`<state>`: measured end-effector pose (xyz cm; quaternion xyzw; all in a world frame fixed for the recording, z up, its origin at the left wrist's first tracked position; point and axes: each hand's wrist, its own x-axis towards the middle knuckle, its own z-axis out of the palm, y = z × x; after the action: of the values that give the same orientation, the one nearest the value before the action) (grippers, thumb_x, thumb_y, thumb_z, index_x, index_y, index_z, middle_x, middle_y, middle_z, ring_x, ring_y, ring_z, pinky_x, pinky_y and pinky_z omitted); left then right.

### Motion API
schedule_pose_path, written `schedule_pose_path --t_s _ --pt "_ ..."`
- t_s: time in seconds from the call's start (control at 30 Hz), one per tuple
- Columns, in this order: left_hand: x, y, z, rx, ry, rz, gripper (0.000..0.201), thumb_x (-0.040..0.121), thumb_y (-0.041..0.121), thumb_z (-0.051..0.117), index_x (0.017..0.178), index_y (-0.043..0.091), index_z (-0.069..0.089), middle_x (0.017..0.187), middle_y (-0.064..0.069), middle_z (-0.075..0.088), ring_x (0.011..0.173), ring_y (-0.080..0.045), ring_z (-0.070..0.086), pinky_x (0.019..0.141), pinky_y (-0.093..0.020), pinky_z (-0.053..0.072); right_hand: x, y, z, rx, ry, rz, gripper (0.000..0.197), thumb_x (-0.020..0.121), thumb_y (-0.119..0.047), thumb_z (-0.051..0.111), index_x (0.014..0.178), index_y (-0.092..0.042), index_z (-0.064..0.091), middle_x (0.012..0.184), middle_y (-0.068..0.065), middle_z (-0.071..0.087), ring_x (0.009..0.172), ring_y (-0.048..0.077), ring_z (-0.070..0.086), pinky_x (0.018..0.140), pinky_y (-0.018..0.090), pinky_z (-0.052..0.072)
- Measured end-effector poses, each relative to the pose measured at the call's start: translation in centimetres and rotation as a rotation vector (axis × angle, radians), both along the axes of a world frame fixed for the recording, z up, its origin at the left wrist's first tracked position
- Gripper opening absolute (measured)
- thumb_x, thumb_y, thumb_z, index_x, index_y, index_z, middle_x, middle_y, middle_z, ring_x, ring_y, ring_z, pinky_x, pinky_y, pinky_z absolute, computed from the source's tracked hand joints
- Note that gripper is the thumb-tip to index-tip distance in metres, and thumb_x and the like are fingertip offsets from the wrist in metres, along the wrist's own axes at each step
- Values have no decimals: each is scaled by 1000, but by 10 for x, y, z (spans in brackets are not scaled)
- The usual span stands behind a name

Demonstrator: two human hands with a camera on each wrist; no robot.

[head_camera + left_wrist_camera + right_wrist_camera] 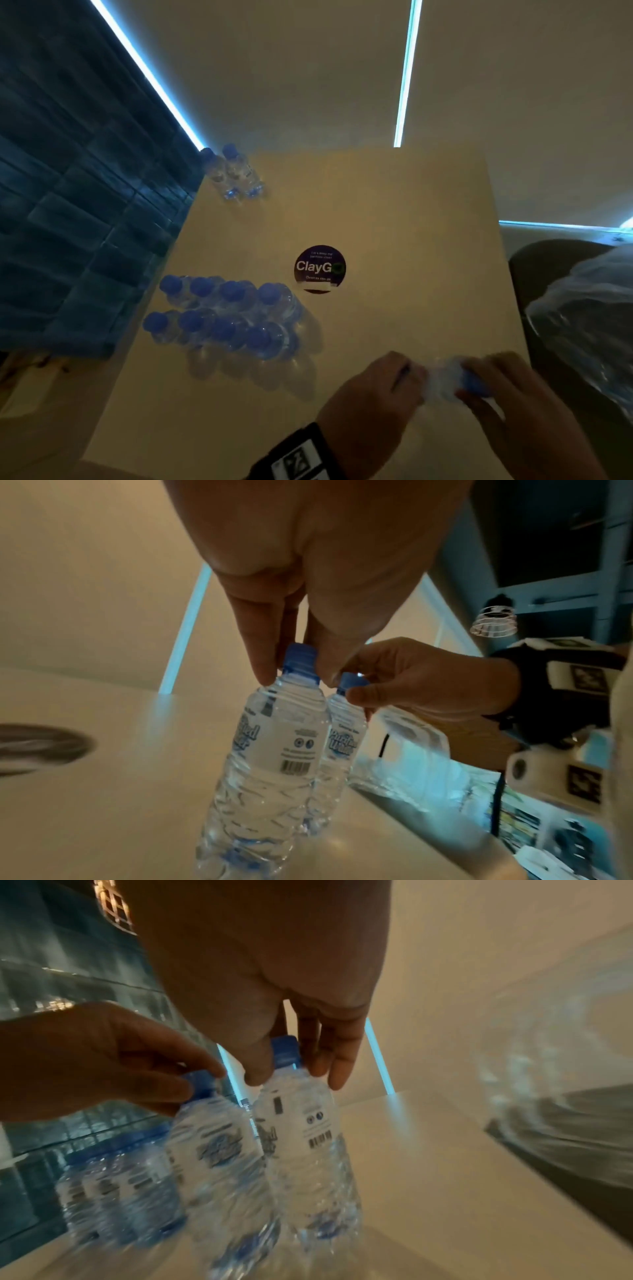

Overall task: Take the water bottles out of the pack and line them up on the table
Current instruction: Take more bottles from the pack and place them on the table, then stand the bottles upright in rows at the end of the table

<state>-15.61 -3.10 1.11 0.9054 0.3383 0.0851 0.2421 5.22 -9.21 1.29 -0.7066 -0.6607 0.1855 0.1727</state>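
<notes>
Bottles of clear ribbed plastic with blue caps hang upright from your 2 hands, long axes vertical, bases just above the beige surface (394,212). Your left hand (308,574) pinches one bottle (274,750) at its neck, fingers (260,653) pointing down; your right hand (274,974) pinches its twin (308,1150) likewise. The 8 already standing in 2 rows (222,315) lie to your left, nearer your left hand.

"ClayGo" in white on round dark sticker (320,268) on table (411,240); smaller lines unreadable. Bottle label (287,739) blurred, unreadable.
</notes>
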Motion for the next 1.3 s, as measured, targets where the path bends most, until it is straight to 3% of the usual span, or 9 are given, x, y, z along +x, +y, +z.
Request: schedule_pose_path --t_s 0.13,0.4,0.47,0.6,0.73,0.83,0.93,1.07,1.3 --pt "-61 2 -14 1 -21 94 15 96 20 50 109 16 57 104 -1 54 84 -18 56 71 -34 50 -64 46 -19 -35 -45 140 41 71 -16 82 106 -20 61 93 -1 53 75 20 55 63 32 51" --pt "-120 35 -21 21 -42 82 37 87 19 68 121 14 56 106 -2 63 81 -6 61 73 -14 53 -154 132 -11 -118 25 122 35 80 -24 73 111 -17 61 104 0 55 89 18 55 77 26 47" --pt "-123 42 -21 74 -31 36 34 85 13 68 118 10 58 100 -5 64 76 -10 61 68 -16 53 -160 152 -8 -159 43 119 36 75 -23 76 107 -15 63 99 0 54 88 19 56 74 25 43" --pt "-128 48 -30 195 64 10 32 89 8 38 115 4 56 96 -11 62 72 -21 60 58 -31 55 -173 181 0 -262 -31 179 38 68 -24 81 99 -12 63 91 0 51 86 21 54 71 25 35" --pt "-132 58 -33 229 58 31 30 89 6 49 119 4 53 100 -13 62 77 -23 61 58 -34 55 -184 191 5 -305 -130 239 36 68 -22 79 95 -10 59 94 6 55 80 19 47 68 28 36" --pt "-128 58 -25 227 73 83 32 92 8 33 112 6 58 96 -11 64 71 -22 61 54 -33 54 -177 191 4 -274 -125 226 31 66 -23 76 87 -11 57 85 3 54 76 21 49 58 25 32" --pt "-127 54 -24 247 87 124 35 96 7 29 120 4 53 108 -15 62 75 -25 62 58 -36 56 -172 189 2 -256 -116 219 31 67 -24 77 88 -11 57 82 1 52 75 20 49 53 18 28" --pt "-138 41 -15 248 65 122 37 95 9 50 132 6 44 138 -18 49 90 -23 62 66 -33 58 -175 185 -2 -235 -104 249 33 70 -33 76 86 -10 57 81 2 52 75 24 51 58 27 31" --pt "-213 52 58 258 -95 208 14 93 22 54 95 12 64 94 -4 65 79 -15 59 70 -29 51 -169 183 27 -283 -189 363 41 81 -41 66 112 -16 56 104 9 52 87 23 52 73 29 38"
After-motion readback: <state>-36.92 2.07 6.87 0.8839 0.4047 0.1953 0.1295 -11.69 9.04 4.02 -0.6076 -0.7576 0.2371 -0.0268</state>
